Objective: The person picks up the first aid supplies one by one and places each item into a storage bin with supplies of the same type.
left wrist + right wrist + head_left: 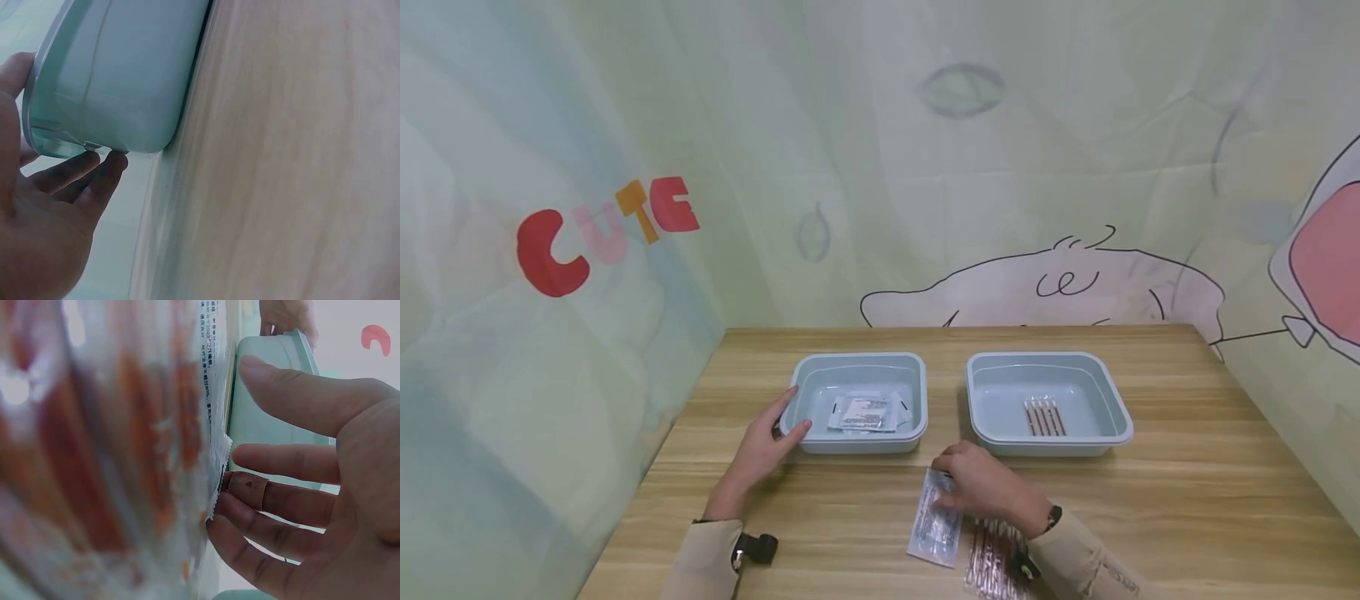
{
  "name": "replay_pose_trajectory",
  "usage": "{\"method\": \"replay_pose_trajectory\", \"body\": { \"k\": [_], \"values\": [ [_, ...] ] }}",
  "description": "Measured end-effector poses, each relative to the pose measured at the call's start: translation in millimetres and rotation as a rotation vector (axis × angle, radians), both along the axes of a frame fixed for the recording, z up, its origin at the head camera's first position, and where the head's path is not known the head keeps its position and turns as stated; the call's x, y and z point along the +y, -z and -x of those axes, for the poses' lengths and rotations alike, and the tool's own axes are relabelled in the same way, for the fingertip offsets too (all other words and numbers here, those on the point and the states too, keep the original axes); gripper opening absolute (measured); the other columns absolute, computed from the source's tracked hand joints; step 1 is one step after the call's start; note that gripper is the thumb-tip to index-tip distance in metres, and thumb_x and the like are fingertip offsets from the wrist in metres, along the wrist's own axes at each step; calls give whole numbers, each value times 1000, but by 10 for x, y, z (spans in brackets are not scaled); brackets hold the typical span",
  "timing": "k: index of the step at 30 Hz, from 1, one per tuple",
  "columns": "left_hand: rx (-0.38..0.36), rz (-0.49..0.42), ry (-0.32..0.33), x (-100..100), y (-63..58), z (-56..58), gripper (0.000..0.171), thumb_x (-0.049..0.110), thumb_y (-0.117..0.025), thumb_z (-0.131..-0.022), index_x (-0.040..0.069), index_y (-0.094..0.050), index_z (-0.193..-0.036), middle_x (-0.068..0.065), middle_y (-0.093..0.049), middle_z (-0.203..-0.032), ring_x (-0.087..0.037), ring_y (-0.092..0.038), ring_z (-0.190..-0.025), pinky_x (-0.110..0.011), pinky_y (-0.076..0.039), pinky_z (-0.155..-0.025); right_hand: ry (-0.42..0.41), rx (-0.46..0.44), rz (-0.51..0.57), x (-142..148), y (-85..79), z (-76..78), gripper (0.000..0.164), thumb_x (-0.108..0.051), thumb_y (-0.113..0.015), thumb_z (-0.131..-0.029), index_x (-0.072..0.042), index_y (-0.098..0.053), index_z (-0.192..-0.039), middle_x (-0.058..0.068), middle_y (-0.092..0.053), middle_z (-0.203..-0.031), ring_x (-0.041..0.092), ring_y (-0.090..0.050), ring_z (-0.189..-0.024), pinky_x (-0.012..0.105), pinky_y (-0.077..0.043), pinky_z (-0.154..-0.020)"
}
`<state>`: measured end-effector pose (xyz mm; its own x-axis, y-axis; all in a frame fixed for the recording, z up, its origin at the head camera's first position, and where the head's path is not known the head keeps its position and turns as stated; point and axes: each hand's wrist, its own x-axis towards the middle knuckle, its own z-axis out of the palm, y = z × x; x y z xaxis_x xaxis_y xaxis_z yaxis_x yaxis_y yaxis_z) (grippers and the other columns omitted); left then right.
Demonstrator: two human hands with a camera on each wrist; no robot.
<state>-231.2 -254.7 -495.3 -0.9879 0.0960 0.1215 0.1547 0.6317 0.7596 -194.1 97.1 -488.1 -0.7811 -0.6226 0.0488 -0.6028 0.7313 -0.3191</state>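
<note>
My left hand [760,450] holds the left light-blue plastic tray [861,447] at its left end. In the left wrist view its thumb lies at the rim and bent fingertips [115,161] touch the outer wall. My right hand [985,483] is over a flat printed clear-and-white packet [936,533] on the table. In the right wrist view its fingertips [219,528] reach the packet's serrated edge, while the thumb stands apart. Beside the packet, partly under the right wrist, lies a pile of clear packs of reddish-brown sticks [988,558].
Several printed sachets [867,413] lie in the left tray. The right light-blue tray [1048,448] holds a pack of brown sticks [1045,417]. Both trays stand on the wood-grain table [1210,500], with a printed curtain [820,167] behind and at the sides.
</note>
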Motion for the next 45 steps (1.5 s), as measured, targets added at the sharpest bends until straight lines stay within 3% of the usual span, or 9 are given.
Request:
{"method": "replay_pose_trajectory", "body": {
  "k": [15,27,35,45],
  "values": [
    [-7,6,-5,-2,7,0,70,31,-62,-96,11,-29,-154,-20,-29,-157,-41,-27,-144,-55,-25,-117,-32,-16,-50,18,-12,-27,51,-38,-86,-69,-7,-73,-108,7,-63,-111,23,-56,-104,37,-51,-93],
    [-13,3,-4,13,-22,-10,70,29,-64,-95,10,-30,-153,-20,-30,-157,-40,-27,-144,-55,-25,-117,-38,-13,-88,-11,-24,-10,40,-33,-87,-68,-10,-75,-99,2,-66,-99,17,-58,-91,33,-52,-84],
    [-6,8,-3,3,-24,-17,70,32,-63,-95,10,-30,-153,-20,-31,-156,-41,-28,-144,-54,-26,-117,-43,-35,-56,-17,-8,10,31,-28,-85,-70,-12,-75,-96,-1,-66,-93,13,-60,-84,31,-54,-79],
    [-19,8,-15,21,-47,-42,70,30,-64,-94,10,-30,-153,-20,-31,-156,-41,-29,-144,-55,-26,-117,-105,-20,28,1,12,27,13,-9,-78,-74,-19,-76,-81,-10,-69,-78,0,-60,-71,19,-53,-65]
  ]
}}
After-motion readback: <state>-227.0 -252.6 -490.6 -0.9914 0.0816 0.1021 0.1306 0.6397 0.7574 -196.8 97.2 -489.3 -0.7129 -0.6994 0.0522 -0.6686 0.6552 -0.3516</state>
